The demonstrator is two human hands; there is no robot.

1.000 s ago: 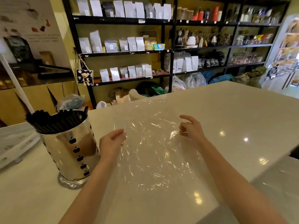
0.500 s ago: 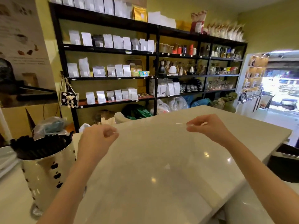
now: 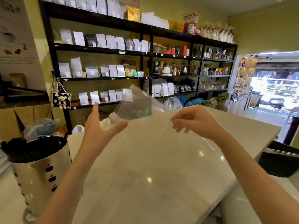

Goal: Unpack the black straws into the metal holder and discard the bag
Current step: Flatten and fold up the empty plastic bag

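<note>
The clear plastic bag (image 3: pixel 135 105) hangs crumpled in the air just past the counter's far edge, touching neither hand. My left hand (image 3: pixel 99 128) is raised with palm open and fingers spread, just below and left of the bag. My right hand (image 3: pixel 194 122) hovers over the counter to the bag's right, fingers loosely curled and apart, holding nothing. The shiny metal holder (image 3: pixel 40 177) with dark cut-outs stands at the counter's left edge, packed with black straws (image 3: pixel 29 148).
A pale glossy counter (image 3: pixel 153 167) stretches ahead. Black shelves (image 3: pixel 145 54) of white pouches and kettles line the back wall, with plastic bags (image 3: pixel 173 103) on the floor below. A black bin (image 3: pixel 278 162) sits by the counter's right side, near a bright doorway.
The bag lay flat on the counter, then both hands lifted it by its edge. Now both hands have let go and the bag flies forward past the counter's far edge.
</note>
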